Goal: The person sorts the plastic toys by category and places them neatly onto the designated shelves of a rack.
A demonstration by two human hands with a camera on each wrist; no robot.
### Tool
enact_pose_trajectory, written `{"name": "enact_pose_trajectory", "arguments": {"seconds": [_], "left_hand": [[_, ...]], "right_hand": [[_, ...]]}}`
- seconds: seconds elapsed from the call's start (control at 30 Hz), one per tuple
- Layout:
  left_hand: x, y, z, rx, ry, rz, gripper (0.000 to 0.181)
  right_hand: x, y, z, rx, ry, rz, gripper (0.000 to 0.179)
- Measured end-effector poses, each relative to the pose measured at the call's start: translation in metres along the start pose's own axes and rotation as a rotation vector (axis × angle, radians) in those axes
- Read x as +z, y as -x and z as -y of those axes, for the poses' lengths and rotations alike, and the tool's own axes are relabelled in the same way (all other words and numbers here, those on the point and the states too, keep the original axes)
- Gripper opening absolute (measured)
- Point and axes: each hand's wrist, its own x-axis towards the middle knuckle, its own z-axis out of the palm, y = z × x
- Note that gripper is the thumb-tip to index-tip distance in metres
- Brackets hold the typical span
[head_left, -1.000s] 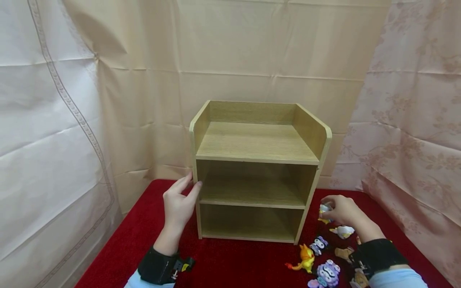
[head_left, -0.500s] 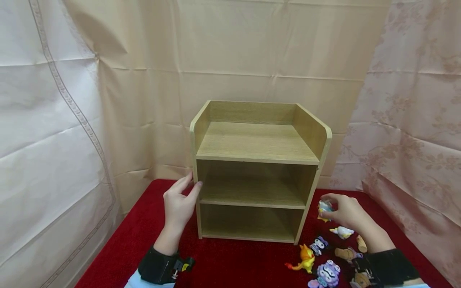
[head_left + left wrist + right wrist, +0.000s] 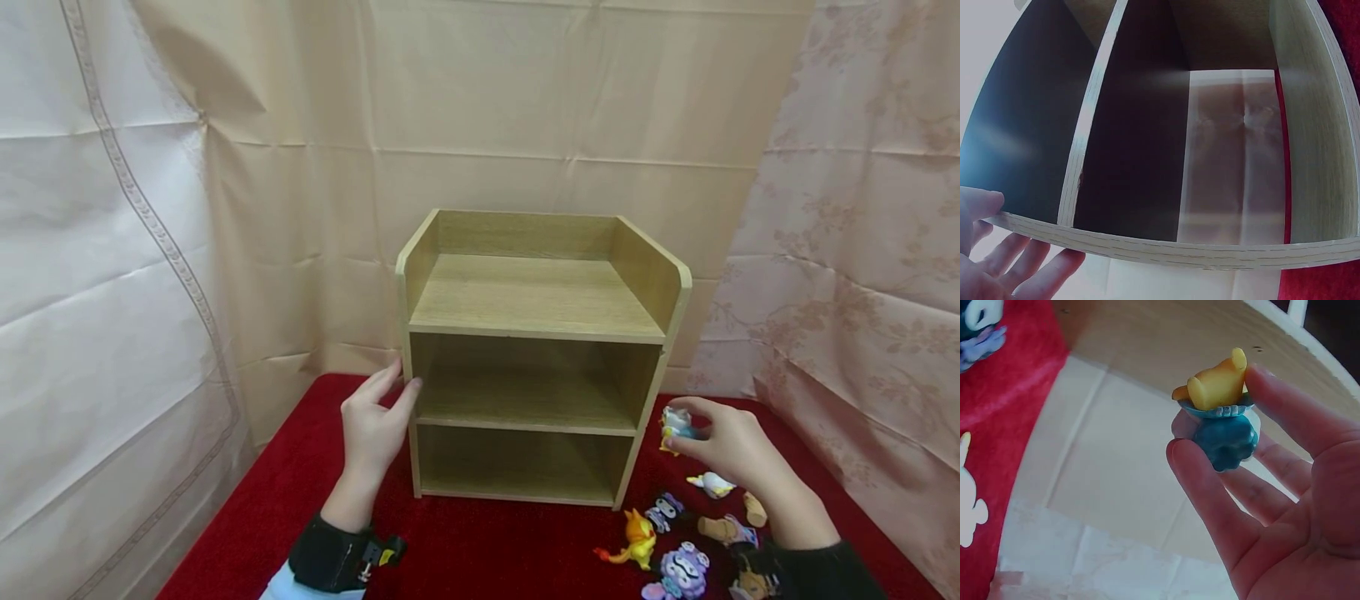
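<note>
On the left, my left hand (image 3: 375,429) holds the side panel of a wooden shelf unit (image 3: 536,333) at its front edge. In the left wrist view the thumb lies inside the panel and the other fingers outside it. To the right of the unit, my right hand (image 3: 731,442) pinches a small toy figurine (image 3: 676,425) between thumb and fingertips. The right wrist view shows that figurine (image 3: 1225,428) with yellow, teal and whitish parts; the fingers cover some of it.
Several more figurines lie on the red cloth (image 3: 510,546) at right front. Among them are a white one (image 3: 712,484), an orange-yellow one (image 3: 634,540) and a purple one (image 3: 682,571). Curtains (image 3: 510,100) hang behind and at both sides.
My right hand has risen slightly with the figurine, and its wrist has turned, showing more of the toys beneath. My left hand and the shelf unit stay put.
</note>
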Motion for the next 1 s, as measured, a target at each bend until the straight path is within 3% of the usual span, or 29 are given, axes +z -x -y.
{"name": "enact_pose_trajectory", "arguments": {"seconds": [0.1, 0.27, 0.33, 0.57, 0.77, 1.0], "left_hand": [[0.0, 0.0, 0.0, 0.01, 0.003, -0.008, 0.042], [-0.002, -0.003, -0.03, 0.025, -0.027, -0.025, 0.04], [-0.002, -0.004, -0.036, 0.024, -0.033, -0.029, 0.039], [0.001, 0.0, -0.004, 0.021, -0.037, -0.026, 0.042], [-0.001, 0.0, -0.001, 0.018, -0.012, -0.01, 0.041], [-0.001, 0.0, -0.004, 0.015, -0.016, -0.005, 0.039]], "right_hand": [[-0.002, 0.002, 0.004, -0.002, 0.0, -0.022, 0.054], [-0.006, 0.005, 0.014, -0.014, 0.007, -0.081, 0.056], [-0.007, 0.007, 0.017, -0.022, 0.0, -0.109, 0.056], [-0.01, 0.015, 0.032, -0.044, -0.022, -0.233, 0.055], [-0.013, 0.02, 0.042, -0.082, -0.041, -0.3, 0.055], [-0.014, 0.028, 0.049, -0.056, -0.056, -0.315, 0.057]]}}
